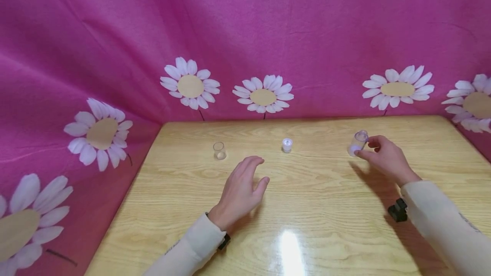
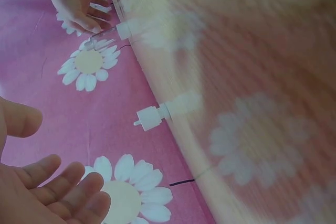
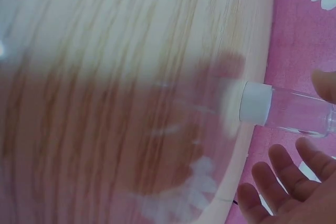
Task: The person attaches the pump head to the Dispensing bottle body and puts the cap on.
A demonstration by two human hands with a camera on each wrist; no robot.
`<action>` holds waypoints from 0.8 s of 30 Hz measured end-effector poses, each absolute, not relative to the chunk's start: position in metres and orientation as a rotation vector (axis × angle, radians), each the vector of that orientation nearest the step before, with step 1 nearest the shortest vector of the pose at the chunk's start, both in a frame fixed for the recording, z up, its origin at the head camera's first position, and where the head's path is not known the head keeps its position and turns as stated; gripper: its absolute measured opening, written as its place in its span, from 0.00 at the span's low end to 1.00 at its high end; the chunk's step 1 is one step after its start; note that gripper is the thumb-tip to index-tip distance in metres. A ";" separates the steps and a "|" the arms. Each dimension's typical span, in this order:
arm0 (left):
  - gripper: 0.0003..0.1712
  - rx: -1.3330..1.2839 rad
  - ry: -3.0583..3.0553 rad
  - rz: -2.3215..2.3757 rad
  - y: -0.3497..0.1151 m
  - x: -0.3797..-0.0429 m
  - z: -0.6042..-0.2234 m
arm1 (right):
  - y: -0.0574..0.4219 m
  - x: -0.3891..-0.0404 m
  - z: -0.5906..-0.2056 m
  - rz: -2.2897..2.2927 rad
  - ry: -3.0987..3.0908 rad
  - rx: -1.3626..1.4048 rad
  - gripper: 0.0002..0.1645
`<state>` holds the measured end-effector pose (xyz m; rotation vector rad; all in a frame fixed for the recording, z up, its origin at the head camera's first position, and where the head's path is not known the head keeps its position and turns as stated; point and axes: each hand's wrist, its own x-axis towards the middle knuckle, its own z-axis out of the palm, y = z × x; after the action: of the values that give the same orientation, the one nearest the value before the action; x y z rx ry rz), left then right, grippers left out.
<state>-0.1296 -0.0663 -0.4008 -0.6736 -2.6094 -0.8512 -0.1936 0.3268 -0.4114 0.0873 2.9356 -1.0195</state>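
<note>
Toward the right of the table stands a clear bottle (image 1: 358,144) with a white lower end, its narrower end upward. My right hand (image 1: 387,159) is around its near right side; in the right wrist view the fingers (image 3: 286,174) are spread and loosely bent beside the bottle (image 3: 299,111), not closed round it. My left hand (image 1: 239,188) hovers over the table with thumb and fingers apart, holding nothing. Beyond it are a small white pump-like top (image 1: 287,145), with a thin tip visible in the left wrist view, and a clear open cylinder like a cap (image 1: 219,151).
The wooden table (image 1: 184,225) has a glossy surface with a bright reflection near its front. A pink cloth (image 1: 307,33) with large daisies hangs behind the table and along its left side. Dark wrist devices (image 1: 398,210) sit at both cuffs.
</note>
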 end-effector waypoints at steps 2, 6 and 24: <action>0.25 -0.672 -2.608 -0.843 -0.066 -0.130 -0.401 | 0.327 -0.195 -0.412 -1.024 2.937 0.096 0.47; 0.24 -0.670 -2.614 -0.833 -0.066 -0.129 -0.401 | 0.327 -0.198 -0.412 -1.063 2.908 0.128 0.50; 0.25 -0.659 -2.640 -0.871 -0.064 -0.130 -0.403 | 0.323 -0.212 -0.416 -1.113 2.846 0.165 0.49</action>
<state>-0.1301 -0.0638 -0.4030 -0.6587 -2.6400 -0.8714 -0.2125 0.3229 -0.4159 0.1654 2.8465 -1.1126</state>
